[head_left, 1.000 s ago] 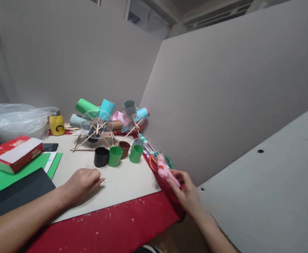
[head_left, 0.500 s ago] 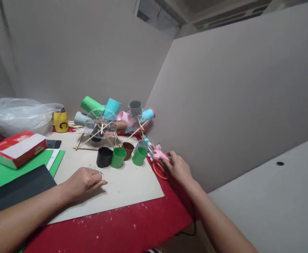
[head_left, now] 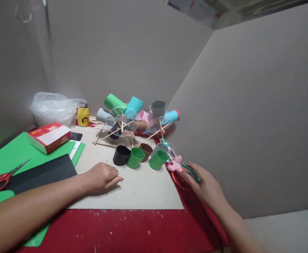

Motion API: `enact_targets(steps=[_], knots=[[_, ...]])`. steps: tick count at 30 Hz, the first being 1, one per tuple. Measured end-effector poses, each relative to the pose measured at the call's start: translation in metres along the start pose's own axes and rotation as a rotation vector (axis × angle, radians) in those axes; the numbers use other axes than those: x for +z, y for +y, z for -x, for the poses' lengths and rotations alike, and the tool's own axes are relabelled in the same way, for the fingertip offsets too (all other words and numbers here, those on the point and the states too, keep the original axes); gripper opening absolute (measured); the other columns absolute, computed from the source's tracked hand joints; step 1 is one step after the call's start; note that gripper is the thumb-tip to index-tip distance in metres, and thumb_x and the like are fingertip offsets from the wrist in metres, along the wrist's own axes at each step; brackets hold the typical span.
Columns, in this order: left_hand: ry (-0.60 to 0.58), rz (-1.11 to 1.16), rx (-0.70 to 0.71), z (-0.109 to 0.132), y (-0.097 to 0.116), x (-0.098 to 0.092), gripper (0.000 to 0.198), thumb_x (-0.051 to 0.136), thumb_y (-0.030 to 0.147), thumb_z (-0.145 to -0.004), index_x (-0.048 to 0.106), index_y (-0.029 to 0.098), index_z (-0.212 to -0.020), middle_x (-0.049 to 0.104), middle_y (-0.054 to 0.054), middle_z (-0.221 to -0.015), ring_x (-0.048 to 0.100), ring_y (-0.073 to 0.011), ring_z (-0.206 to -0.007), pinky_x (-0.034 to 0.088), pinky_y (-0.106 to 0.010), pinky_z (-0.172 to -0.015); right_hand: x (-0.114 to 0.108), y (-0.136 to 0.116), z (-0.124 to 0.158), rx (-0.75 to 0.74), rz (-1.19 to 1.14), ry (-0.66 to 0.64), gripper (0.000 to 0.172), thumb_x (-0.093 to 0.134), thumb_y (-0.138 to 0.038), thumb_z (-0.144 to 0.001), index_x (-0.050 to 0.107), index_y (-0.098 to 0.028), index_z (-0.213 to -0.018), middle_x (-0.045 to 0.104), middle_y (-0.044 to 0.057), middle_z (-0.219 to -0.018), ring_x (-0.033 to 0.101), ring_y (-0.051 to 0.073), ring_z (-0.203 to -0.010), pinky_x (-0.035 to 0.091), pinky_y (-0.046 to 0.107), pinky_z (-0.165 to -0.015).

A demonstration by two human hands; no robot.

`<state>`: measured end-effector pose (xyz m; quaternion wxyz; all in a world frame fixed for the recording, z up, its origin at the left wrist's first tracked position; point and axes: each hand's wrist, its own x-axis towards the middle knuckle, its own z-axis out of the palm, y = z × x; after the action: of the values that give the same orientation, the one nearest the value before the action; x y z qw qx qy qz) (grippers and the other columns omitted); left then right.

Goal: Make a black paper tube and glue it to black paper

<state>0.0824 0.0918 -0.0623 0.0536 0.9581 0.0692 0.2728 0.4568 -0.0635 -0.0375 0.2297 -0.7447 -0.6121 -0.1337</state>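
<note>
My left hand (head_left: 101, 178) rests on the pale board (head_left: 148, 193), its fingers curled into a loose fist and the thumb pointing right. Nothing shows in it. At the board's right edge, my right hand (head_left: 208, 184) has thumb and fingers around a thin green curved piece (head_left: 193, 172), like a handle; the rest of it is hidden. Beside those fingertips lie a pink figure-shaped object (head_left: 175, 164) and an orange loop (head_left: 179, 181). Short paper tubes stand beyond my left hand: black (head_left: 121, 156), green (head_left: 135, 158), brown (head_left: 146, 151) and another green tube (head_left: 158, 160).
Behind stands a stick frame (head_left: 114, 131) with clear discs and coloured paper tubes. Red-handled scissors (head_left: 1, 181) lie on black paper (head_left: 45, 172) at left. Nearby are a red box (head_left: 50, 137), a plastic bag (head_left: 55, 110) and a yellow container (head_left: 83, 116). A grey wall (head_left: 249, 116) borders the right.
The view has turned left, bringing the red-handled scissors into sight. My right hand has drawn slightly away from the pink object, and the green curved piece now shows in its fingers. My left hand stays curled.
</note>
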Motion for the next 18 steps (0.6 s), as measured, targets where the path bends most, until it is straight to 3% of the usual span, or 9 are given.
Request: enact_targets(steps=[2,5,9,13,18], knots=[[0.004,0.004,-0.01,0.001,0.0,0.002,0.041,0.04,0.029,-0.101,0.054,0.018,-0.064,0.057,-0.001,-0.058,0.05,-0.0128,-0.051,0.033,-0.028,-0.051,-0.008,-0.031,-0.001,-0.093,-0.064,0.03,0.033,0.049,-0.046,-0.092,0.066,-0.022,-0.106,0.072,0.013,-0.114,0.067,0.028,-0.106,0.052,0.044,-0.093],[0.0,0.023,-0.035,0.002,0.0,0.001,0.038,0.041,0.029,-0.101,0.052,0.018,-0.066,0.058,-0.001,-0.062,0.051,-0.0129,-0.053,0.033,-0.027,-0.052,-0.013,-0.089,-0.009,-0.372,-0.238,0.075,0.012,0.054,-0.027,-0.095,0.065,-0.024,-0.096,0.076,0.009,-0.101,0.071,0.025,-0.096,0.054,0.042,-0.088],[-0.021,0.07,-0.055,0.003,0.002,0.0,0.025,0.046,0.028,-0.098,0.051,0.019,-0.075,0.059,-0.002,-0.072,0.053,-0.0137,-0.06,0.036,-0.026,-0.054,0.002,-0.153,-0.033,-0.592,-0.26,0.038,0.012,0.053,-0.019,-0.096,0.065,-0.02,-0.097,0.075,0.01,-0.1,0.07,0.022,-0.096,0.057,0.036,-0.082],[-0.009,0.046,-0.077,0.002,0.004,0.0,0.014,0.048,0.024,-0.095,0.049,0.019,-0.081,0.06,-0.001,-0.077,0.054,-0.0145,-0.062,0.036,-0.027,-0.055,0.03,-0.182,-0.056,-0.645,-0.166,-0.028,0.019,0.057,-0.018,-0.092,0.067,-0.015,-0.108,0.072,0.015,-0.113,0.068,0.026,-0.099,0.058,0.042,-0.081],[0.052,0.06,-0.152,0.001,0.004,0.001,0.013,0.049,0.021,-0.093,0.047,0.02,-0.08,0.058,0.0,-0.075,0.053,-0.0143,-0.062,0.036,-0.027,-0.054,0.048,-0.191,-0.073,-0.678,-0.052,-0.081,0.015,0.06,-0.012,-0.088,0.074,-0.016,-0.086,0.074,0.016,-0.107,0.063,0.031,-0.089,0.054,0.047,-0.074]])
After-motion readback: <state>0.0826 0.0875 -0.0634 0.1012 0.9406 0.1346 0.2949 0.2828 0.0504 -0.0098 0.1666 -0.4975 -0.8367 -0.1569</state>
